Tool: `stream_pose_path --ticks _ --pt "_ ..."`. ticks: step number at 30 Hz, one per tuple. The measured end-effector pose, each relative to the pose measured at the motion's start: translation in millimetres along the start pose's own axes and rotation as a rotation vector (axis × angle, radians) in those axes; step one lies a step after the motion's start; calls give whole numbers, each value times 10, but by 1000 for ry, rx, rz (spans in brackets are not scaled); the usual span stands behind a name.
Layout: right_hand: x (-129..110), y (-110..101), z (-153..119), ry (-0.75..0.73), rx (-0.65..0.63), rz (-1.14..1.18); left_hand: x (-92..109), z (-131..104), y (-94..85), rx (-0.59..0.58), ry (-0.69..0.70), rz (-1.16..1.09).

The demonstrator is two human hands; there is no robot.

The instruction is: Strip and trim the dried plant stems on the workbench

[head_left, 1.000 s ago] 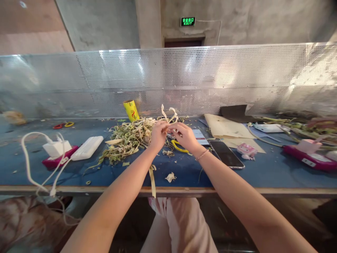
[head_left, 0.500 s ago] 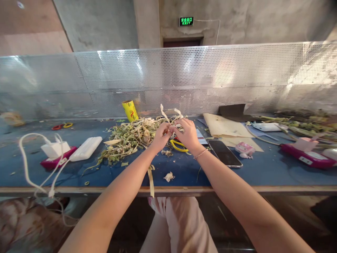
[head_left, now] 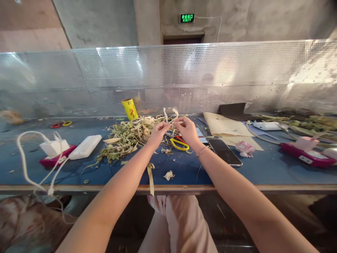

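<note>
A pale dried strip (head_left: 166, 113) rises in a loop above my fingertips, held between both hands. My left hand (head_left: 158, 133) pinches it from the left, beside a heap of dried plant strips (head_left: 125, 138). From the right, my right hand (head_left: 186, 130) pinches the same strip, its fingertips close to the left ones. Under and between the hands lie scissors with yellow and red handles (head_left: 179, 144). The part of the strip between my fingers is mostly hidden.
On the left are a white power bank (head_left: 86, 147), a power strip (head_left: 56, 160) and small scissors (head_left: 61, 124). A yellow roll (head_left: 130, 109) stands behind the heap. To the right lie a phone (head_left: 224, 151), a pink figure (head_left: 244, 149) and brown paper (head_left: 226, 125).
My hands have moved slightly apart, showing more of the scissors between them. The loop of the strip has changed shape and sits a little lower.
</note>
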State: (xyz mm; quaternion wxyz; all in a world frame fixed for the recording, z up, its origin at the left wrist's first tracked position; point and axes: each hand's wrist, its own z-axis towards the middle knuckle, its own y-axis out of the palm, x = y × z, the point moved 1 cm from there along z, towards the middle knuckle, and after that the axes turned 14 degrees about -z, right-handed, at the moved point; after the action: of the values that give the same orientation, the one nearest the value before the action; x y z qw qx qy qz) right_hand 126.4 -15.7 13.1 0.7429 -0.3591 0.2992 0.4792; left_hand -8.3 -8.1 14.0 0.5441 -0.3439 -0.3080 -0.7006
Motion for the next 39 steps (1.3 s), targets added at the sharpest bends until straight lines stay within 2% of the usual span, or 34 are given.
stream_pose_path --ticks 6,10,21,24,28,31,35,39 --pt "-41 -28 5 120 -68 47 -17 5 0 27 -7 41" --pt "-35 -36 -8 176 -81 61 -28 0 -3 -2 -8 100" --pt "-8 -41 -2 212 -92 76 -52 3 -11 -34 -23 119" --pt "12 -27 2 154 -158 78 -35 8 -11 10 -24 121" --pt "12 3 -12 46 -325 109 -46 38 -58 116 2 139" --pt "5 6 -30 35 -414 173 -68 63 -107 190 26 157" --pt "7 -18 -38 63 -436 168 -70 76 -142 238 3 180" --pt "-22 -54 -37 52 -402 221 -70 87 -156 242 11 182"
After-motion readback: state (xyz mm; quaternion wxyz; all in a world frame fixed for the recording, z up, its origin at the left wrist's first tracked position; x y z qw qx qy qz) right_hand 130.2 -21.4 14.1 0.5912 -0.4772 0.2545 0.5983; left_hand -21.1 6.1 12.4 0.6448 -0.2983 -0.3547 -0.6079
